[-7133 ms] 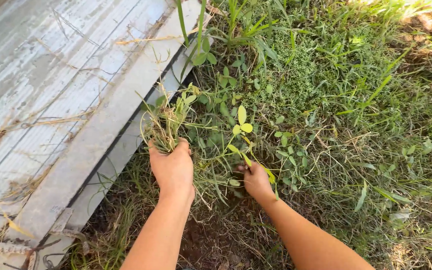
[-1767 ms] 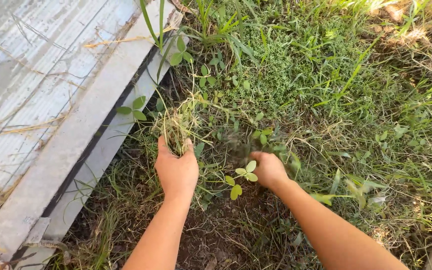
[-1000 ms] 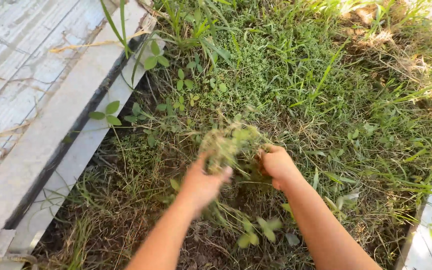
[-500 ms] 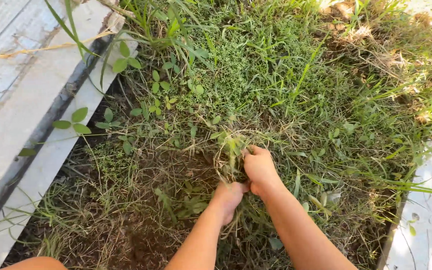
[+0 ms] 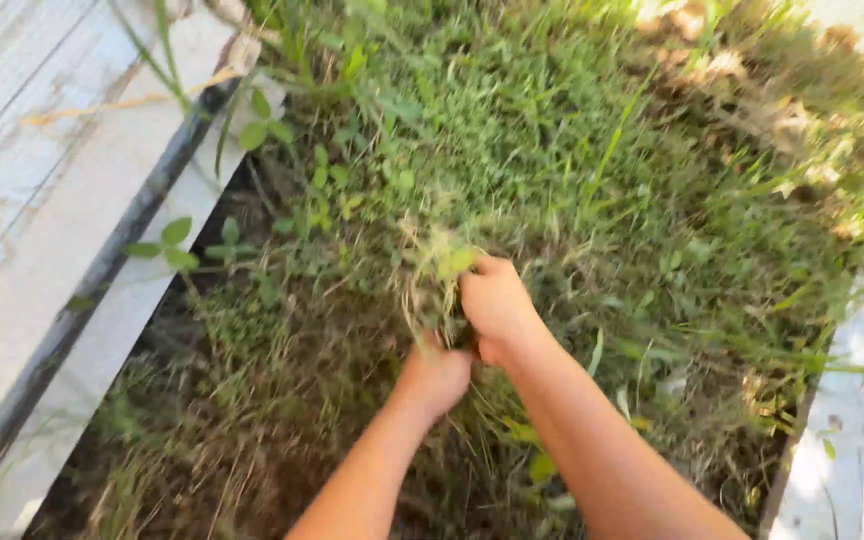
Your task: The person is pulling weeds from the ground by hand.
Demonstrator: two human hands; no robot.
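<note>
Both of my hands meet over a patch of weedy grass in the middle of the view. My right hand (image 5: 495, 305) is closed around a tuft of grass and weeds (image 5: 435, 268) that sticks up past its fingers. Just below and to the left, my left hand (image 5: 435, 373) is closed at the base of the same tuft, touching my right hand. The fingertips of both hands are hidden in the stems. The picture is blurred by motion.
A weathered white wooden board (image 5: 72, 210) with a dark gap runs along the left edge. A pale slab (image 5: 857, 420) lies at the lower right. Leafy green weeds (image 5: 252, 130) stand beside the board, and dry brown grass (image 5: 732, 70) lies at the far right.
My hands have left the weeds by the board and moved right into the grass patch. They have come together and closed on one tuft. The view has shifted right.
</note>
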